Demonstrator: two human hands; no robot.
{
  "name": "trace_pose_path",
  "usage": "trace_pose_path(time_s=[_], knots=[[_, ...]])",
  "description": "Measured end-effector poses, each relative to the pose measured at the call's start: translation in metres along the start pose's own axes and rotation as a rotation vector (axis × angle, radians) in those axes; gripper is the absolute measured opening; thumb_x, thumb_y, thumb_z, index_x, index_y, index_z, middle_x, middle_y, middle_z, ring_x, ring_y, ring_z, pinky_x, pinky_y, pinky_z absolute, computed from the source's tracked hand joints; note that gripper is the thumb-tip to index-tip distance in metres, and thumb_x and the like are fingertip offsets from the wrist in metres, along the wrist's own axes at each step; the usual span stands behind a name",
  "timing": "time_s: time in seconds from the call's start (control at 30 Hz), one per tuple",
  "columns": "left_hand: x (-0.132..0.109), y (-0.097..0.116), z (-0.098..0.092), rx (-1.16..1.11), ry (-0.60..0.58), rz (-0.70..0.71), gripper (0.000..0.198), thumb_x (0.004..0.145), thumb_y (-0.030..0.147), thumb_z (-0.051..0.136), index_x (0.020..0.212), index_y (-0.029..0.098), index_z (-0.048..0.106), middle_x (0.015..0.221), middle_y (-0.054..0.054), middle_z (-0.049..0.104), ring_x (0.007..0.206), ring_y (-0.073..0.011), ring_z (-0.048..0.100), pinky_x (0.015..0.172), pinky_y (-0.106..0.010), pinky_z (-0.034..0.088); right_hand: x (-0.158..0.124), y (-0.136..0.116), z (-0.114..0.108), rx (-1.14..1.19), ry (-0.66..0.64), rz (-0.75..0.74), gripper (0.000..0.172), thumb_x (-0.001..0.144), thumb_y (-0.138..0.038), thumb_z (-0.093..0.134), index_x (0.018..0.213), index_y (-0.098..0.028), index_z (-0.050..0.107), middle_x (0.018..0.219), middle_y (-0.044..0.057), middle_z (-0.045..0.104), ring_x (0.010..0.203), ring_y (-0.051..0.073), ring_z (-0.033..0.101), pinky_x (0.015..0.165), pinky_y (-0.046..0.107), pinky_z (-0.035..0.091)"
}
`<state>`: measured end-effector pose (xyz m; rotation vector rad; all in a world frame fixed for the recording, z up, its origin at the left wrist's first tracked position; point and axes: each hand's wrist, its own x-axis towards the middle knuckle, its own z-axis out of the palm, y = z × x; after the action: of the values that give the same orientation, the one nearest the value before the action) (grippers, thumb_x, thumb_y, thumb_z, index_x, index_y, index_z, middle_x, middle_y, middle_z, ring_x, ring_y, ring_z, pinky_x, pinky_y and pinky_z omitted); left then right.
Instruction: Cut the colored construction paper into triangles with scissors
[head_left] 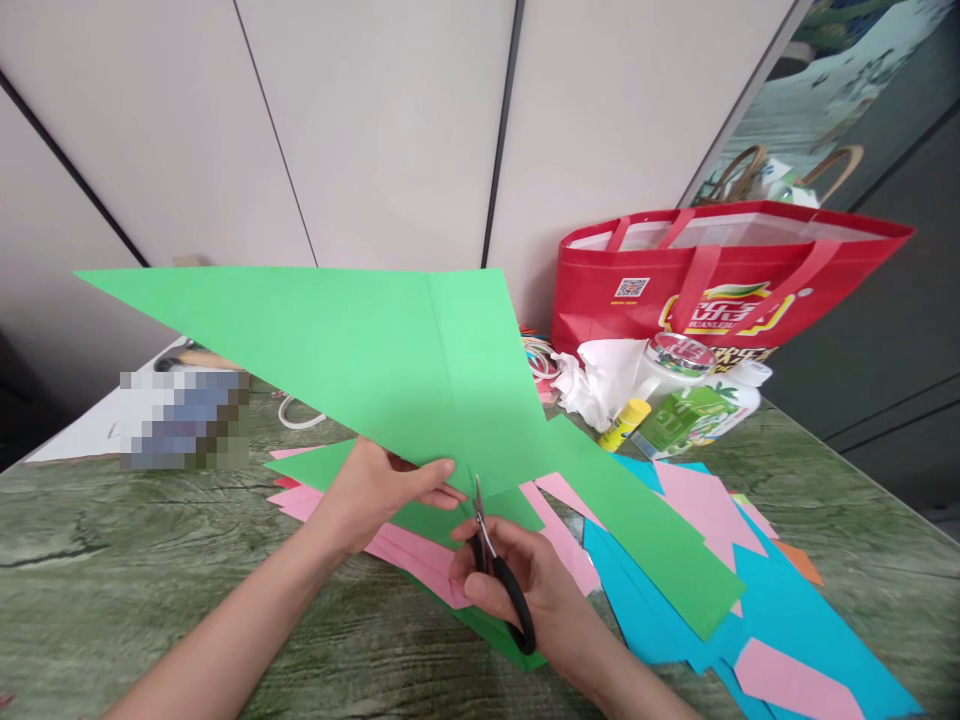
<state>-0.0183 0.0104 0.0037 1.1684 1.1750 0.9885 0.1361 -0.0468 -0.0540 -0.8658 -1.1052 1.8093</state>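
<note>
A large sheet of green paper (360, 350) is held up above the table, with a long point reaching left and a faint crease near its right side. My left hand (375, 490) pinches its lower edge between thumb and fingers. My right hand (525, 580) is wrapped round black-handled scissors (491, 575), whose blades point up at the sheet's lower edge, just right of my left fingertips. Beneath both hands lie pink paper pieces (420, 565) and more green paper, partly hidden by the hands.
On the right lie a green strip (652, 530), blue paper (795, 600) and pink scraps (795, 680). Behind them stand a yellow glue stick (625, 425), a green carton (679, 420), crumpled tissue (600, 380) and a red bag (675, 285). A white sheet (90, 425) lies at left.
</note>
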Motion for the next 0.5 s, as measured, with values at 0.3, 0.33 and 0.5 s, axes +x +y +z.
trace_pose_path(time_s=[0.3,0.33,0.5], knots=[[0.0004,0.0015,-0.0011,0.056,-0.026,-0.019,0.025,0.062,0.018,0.069,0.083,0.015,0.057,0.062,0.002,0.07,0.053,-0.0186,0.067,0.051,-0.026,0.057,0.0025,0.0036,-0.0014,-0.059,0.012,-0.013,0.032,0.064,-0.031,0.072,0.087,-0.015,0.055,0.07,0.0,0.058,0.062,0.01,0.049,0.058,0.021,0.04],[0.0004,0.0015,-0.0011,0.061,-0.024,-0.02,0.025,0.062,0.018,0.069,0.083,0.015,0.057,0.062,0.002,0.07,0.053,-0.0183,0.067,0.051,-0.026,0.057,0.0027,0.0044,-0.002,-0.062,0.009,-0.02,0.032,0.065,-0.03,0.072,0.087,-0.015,0.055,0.07,0.0,0.058,0.062,0.01,0.049,0.058,0.021,0.04],[0.0004,0.0005,-0.0009,0.061,-0.026,-0.018,0.024,0.062,0.017,0.069,0.083,0.015,0.057,0.063,0.002,0.07,0.053,-0.0169,0.067,0.052,-0.025,0.057,0.0025,0.0075,-0.0034,-0.063,0.011,-0.047,0.029,0.067,-0.03,0.07,0.086,-0.015,0.056,0.065,-0.002,0.055,0.058,0.008,0.046,0.054,0.019,0.038]])
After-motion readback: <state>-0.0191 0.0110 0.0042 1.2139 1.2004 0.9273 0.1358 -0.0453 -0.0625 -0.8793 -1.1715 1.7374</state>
